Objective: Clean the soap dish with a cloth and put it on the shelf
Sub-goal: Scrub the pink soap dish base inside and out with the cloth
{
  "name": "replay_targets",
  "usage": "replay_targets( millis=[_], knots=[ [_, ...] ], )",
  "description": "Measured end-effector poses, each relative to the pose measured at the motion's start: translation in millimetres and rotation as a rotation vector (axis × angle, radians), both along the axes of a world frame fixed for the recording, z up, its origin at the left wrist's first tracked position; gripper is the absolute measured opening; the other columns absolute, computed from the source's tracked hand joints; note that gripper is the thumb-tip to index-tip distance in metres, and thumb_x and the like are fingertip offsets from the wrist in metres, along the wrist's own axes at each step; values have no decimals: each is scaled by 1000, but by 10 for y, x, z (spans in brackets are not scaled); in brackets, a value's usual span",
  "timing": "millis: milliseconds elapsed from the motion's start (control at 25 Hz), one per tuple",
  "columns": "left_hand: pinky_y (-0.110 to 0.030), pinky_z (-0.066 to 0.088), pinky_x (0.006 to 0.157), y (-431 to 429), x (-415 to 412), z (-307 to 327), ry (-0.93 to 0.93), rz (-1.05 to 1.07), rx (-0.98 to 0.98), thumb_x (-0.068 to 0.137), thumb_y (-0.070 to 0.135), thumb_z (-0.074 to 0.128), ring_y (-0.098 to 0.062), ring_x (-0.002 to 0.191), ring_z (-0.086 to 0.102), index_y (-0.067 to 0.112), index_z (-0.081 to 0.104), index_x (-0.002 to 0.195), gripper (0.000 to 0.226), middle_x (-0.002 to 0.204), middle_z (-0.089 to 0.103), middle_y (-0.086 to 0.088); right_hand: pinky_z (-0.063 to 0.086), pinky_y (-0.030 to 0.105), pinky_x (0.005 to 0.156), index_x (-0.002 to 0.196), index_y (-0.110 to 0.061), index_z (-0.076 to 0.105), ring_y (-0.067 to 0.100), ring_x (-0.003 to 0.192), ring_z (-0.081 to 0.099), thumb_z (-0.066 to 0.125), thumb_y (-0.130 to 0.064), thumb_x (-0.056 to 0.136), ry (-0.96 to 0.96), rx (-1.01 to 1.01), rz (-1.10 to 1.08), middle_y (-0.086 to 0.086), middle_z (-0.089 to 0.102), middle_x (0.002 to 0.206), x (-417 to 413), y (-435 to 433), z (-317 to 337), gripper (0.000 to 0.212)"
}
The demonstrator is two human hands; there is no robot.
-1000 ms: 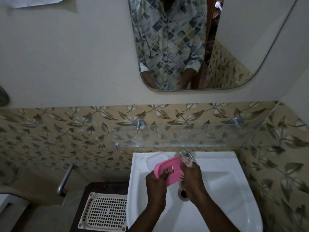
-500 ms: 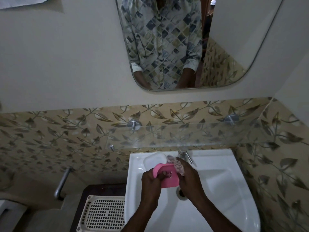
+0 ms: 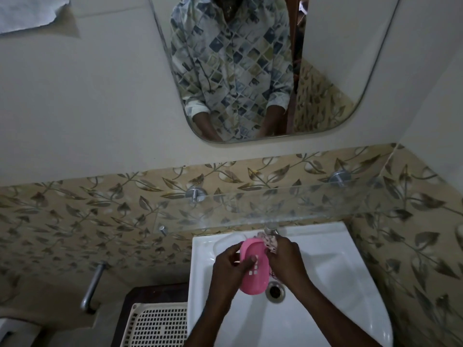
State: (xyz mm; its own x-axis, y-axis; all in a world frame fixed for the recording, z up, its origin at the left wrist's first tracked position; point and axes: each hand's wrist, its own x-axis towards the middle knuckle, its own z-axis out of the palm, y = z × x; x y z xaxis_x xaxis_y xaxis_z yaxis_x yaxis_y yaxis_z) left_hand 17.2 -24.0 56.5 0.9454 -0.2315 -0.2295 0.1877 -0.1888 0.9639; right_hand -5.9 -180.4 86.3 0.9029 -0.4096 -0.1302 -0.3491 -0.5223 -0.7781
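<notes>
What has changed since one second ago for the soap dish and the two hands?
The soap dish has turned in the left hand from slanted to nearly lengthwise, and more of its slotted inside shows. The right hand has slid off to its upper right edge. Unchanged: left hand grips the dish, right grips the cloth, over the sink.
</notes>
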Motion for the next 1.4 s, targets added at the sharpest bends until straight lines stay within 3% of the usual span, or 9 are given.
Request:
replay_targets(
  millis=[160,360,480,560,760,960,1160,1320,1400],
  knots=[
    [-30,59,71,-147,48,55,72,110,27,97,29,59,-19,91,72,31,69,108,15,96,77,4,52,20,60,91,-13,69,16,73,68,63,-18,93,9,95,-37,1,73,81,-147,197,-93,8],
    [-57,47,102,-67,231,-35,497,168,-547,91,15,66,-42,115,61,3,54,135,48,125,64,-27,56,25,61,89,-15,73,10,73,71,71,-17,85,139,290,-145,0,75,80,-389,172,-265,5],
    [-58,47,101,13,191,-8,703,85,-827,60,37,92,-44,115,62,-6,62,126,84,125,62,-32,61,32,71,94,-20,75,13,76,73,74,-15,82,133,394,-98,-1,77,81,-385,-38,-204,13],
    [-57,55,90,31,186,-50,735,121,-910,55,62,83,-41,95,70,-4,70,110,88,104,70,-29,60,43,80,101,-19,74,19,81,74,72,-5,81,122,471,-69,2,78,86,-386,-65,-140,25],
    [-57,45,102,160,172,-92,762,260,-908,75,50,65,-42,89,65,3,65,111,59,103,65,-25,61,46,80,108,-16,68,23,87,72,67,5,79,10,425,-204,3,76,95,-400,-96,-50,37],
    [-44,53,78,11,1,-24,678,202,-583,97,61,37,-33,91,63,5,55,131,68,105,66,-18,48,2,70,109,-22,71,-15,85,64,64,-6,88,-223,145,109,-27,67,87,-188,256,284,27],
    [-46,50,84,-10,105,191,746,300,-802,97,59,37,-37,98,63,-1,61,118,68,106,66,-25,52,40,54,71,-30,68,15,52,63,55,-26,87,-66,180,349,-5,68,58,-201,512,349,21],
    [-40,48,83,-17,94,275,766,278,-752,93,55,45,-29,75,71,4,65,105,56,83,75,-18,56,32,65,83,-22,77,12,74,71,66,-16,84,-141,134,356,-3,77,80,16,322,445,12],
    [-43,45,98,1,132,281,791,326,-774,96,46,46,-29,80,68,5,61,112,46,89,71,-18,51,23,67,95,-19,77,13,83,71,61,-15,89,-209,3,413,1,78,90,-43,500,431,17]
  ],
)
